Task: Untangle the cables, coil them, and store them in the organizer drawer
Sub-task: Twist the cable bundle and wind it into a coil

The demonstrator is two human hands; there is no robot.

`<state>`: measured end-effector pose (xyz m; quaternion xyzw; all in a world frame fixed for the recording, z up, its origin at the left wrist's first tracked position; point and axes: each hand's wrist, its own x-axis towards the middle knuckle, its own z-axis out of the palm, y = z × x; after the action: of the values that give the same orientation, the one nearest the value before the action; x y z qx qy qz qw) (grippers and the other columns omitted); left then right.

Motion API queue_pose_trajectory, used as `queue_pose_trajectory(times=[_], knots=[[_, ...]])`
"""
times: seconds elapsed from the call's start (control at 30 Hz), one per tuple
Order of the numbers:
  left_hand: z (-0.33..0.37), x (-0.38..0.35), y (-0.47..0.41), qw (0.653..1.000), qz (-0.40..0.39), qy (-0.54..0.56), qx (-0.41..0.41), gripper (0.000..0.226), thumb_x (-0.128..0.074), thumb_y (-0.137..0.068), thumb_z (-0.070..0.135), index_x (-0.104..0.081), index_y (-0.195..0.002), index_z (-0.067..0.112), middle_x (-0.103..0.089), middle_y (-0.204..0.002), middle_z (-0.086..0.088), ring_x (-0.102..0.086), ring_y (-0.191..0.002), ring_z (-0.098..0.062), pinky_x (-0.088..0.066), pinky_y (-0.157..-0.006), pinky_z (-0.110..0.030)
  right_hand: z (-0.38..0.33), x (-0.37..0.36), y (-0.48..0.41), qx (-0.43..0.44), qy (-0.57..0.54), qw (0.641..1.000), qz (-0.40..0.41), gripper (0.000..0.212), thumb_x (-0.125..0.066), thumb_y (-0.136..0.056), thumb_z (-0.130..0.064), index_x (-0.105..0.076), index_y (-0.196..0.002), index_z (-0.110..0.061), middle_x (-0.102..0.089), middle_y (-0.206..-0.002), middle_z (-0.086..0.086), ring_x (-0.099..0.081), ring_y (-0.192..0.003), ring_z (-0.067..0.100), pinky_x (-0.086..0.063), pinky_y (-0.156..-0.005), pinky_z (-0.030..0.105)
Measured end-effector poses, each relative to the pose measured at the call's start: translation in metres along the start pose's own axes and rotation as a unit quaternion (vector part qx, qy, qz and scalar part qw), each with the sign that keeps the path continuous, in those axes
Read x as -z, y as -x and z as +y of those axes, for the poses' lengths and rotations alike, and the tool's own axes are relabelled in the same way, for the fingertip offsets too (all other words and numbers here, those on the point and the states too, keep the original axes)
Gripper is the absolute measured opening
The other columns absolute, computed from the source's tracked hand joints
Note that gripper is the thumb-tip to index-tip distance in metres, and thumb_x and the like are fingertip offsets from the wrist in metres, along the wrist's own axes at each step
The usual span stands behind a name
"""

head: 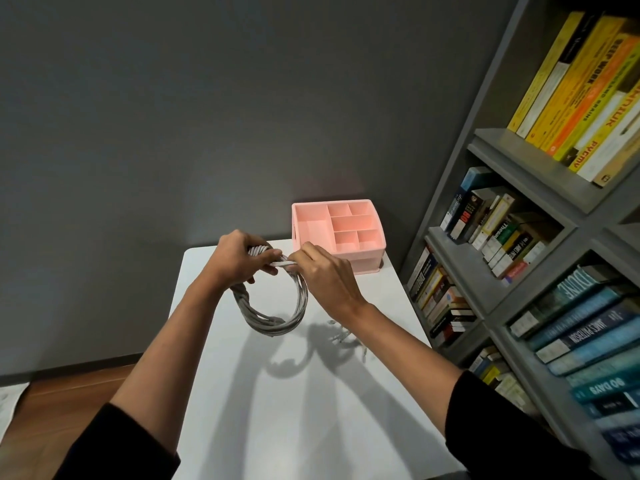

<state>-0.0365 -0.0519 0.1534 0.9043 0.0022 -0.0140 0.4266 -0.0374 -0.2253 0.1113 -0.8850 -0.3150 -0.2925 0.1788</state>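
- Grey coiled cable bundle (273, 320), held above the white bench (277, 393): left hand (239, 258) grips its top, right hand (325, 271) pinches a wrapping strand.
- Pink compartmented plastic organizer (367, 261) stands just behind the hands; grey bookshelf (502, 296) at right.

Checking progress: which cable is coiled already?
The grey cable gripped in the left hand, looped in a ring; the other cable lies loose on the table.
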Motion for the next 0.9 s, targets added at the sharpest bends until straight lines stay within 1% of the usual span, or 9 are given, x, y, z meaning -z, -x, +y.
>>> queue_pose_trajectory(times=[0.07,0.13,0.2,0.3,0.4,0.53,0.63,0.73,0.9], knots=[[-0.002,0.001,0.001,0.999,-0.027,0.014,0.009,0.009,-0.067,-0.088,0.023,-0.073,-0.083,0.018,-0.073,-0.066,0.003,-0.056,-0.043,0.001,-0.039,-0.037,-0.014,0.003,0.003,-0.003,-0.039,-0.063,0.997,-0.035,0.011,-0.064,-0.089,-0.021,-0.064,-0.085,-0.011,-0.06,-0.081,0.003,-0.059,-0.072,0.023,-0.039,-0.051,0.029],[-0.007,0.001,0.002,0.998,-0.061,0.017,0.013,0.009,-0.067,-0.088,0.021,-0.073,-0.082,0.019,-0.074,-0.068,-0.001,-0.06,-0.05,-0.004,-0.036,-0.037,-0.015,0.012,0.008,-0.01,-0.079,-0.166,0.973,-0.138,0.007,-0.06,-0.091,-0.014,-0.065,-0.093,-0.009,-0.063,-0.09,0.005,-0.059,-0.08,0.024,-0.047,-0.065,0.036],[-0.015,0.0,0.004,0.997,-0.079,0.011,0.02,0.01,-0.067,-0.088,0.022,-0.074,-0.08,0.02,-0.074,-0.067,-0.004,-0.059,-0.053,-0.01,-0.033,-0.038,-0.016,0.018,0.014,-0.016,-0.057,-0.202,0.947,-0.242,0.009,-0.059,-0.088,-0.005,-0.063,-0.096,-0.009,-0.065,-0.093,0.004,-0.058,-0.083,0.021,-0.048,-0.074,0.041],[-0.019,-0.001,0.004,0.996,-0.084,0.017,0.038,0.01,-0.069,-0.087,0.023,-0.075,-0.081,0.018,-0.073,-0.066,-0.006,-0.063,-0.059,-0.017,-0.033,-0.039,-0.017,0.014,0.02,-0.013,-0.047,-0.211,0.925,-0.314,0.025,-0.071,-0.083,-0.022,-0.058,-0.1,-0.012,-0.064,-0.094,-0.002,-0.056,-0.079,0.017,-0.045,-0.07,0.032],[-0.018,-0.003,0.003,0.995,-0.082,0.022,0.043,0.011,-0.069,-0.086,0.022,-0.075,-0.084,0.013,-0.073,-0.065,-0.006,-0.069,-0.071,-0.023,-0.035,-0.039,-0.014,0.009,0.02,-0.007,-0.017,-0.169,0.95,-0.264,0.032,-0.069,-0.083,-0.037,-0.059,-0.1,-0.011,-0.064,-0.092,-0.001,-0.054,-0.075,0.02,-0.042,-0.065,0.032],[-0.014,-0.009,0.004,0.996,-0.073,0.021,0.043,0.01,-0.068,-0.087,0.019,-0.074,-0.082,0.013,-0.071,-0.06,-0.001,-0.067,-0.059,-0.008,-0.038,-0.039,-0.013,0.006,0.012,0.0,0.041,-0.102,0.985,-0.131,0.03,-0.059,-0.088,-0.04,-0.062,-0.084,-0.01,-0.064,-0.075,0.003,-0.058,-0.063,0.029,-0.044,-0.051,0.034],[-0.012,-0.011,0.005,0.996,-0.074,0.052,0.012,0.011,-0.066,-0.089,0.02,-0.074,-0.087,0.013,-0.072,-0.066,-0.006,-0.066,-0.056,-0.011,-0.037,-0.039,-0.015,0.008,0.012,0.003,-0.032,-0.101,0.99,-0.098,0.031,-0.048,-0.093,-0.042,-0.058,-0.081,-0.016,-0.064,-0.07,0.0,-0.058,-0.063,0.029,-0.041,-0.052,0.033],[-0.01,-0.01,0.006,0.992,-0.089,0.077,-0.039,0.015,-0.061,-0.092,0.023,-0.073,-0.093,0.013,-0.072,-0.071,-0.009,-0.045,-0.041,-0.007,-0.033,-0.039,-0.017,0.019,0.016,-0.003,-0.14,-0.202,0.961,-0.125,0.028,-0.049,-0.097,-0.036,-0.057,-0.078,-0.016,-0.057,-0.063,-0.001,-0.052,-0.061,0.022,-0.038,-0.057,0.033],[0.004,-0.009,0.015,0.985,-0.107,0.07,-0.119,0.028,-0.049,-0.099,0.025,-0.067,-0.083,0.011,-0.066,-0.068,0.0,-0.035,-0.048,-0.005,-0.03,-0.046,-0.014,0.025,0.021,-0.015,-0.216,-0.374,0.895,-0.111,0.042,-0.052,-0.097,-0.026,-0.037,-0.058,-0.018,-0.032,-0.056,0.001,-0.031,-0.055,0.01,-0.026,-0.055,0.03]])
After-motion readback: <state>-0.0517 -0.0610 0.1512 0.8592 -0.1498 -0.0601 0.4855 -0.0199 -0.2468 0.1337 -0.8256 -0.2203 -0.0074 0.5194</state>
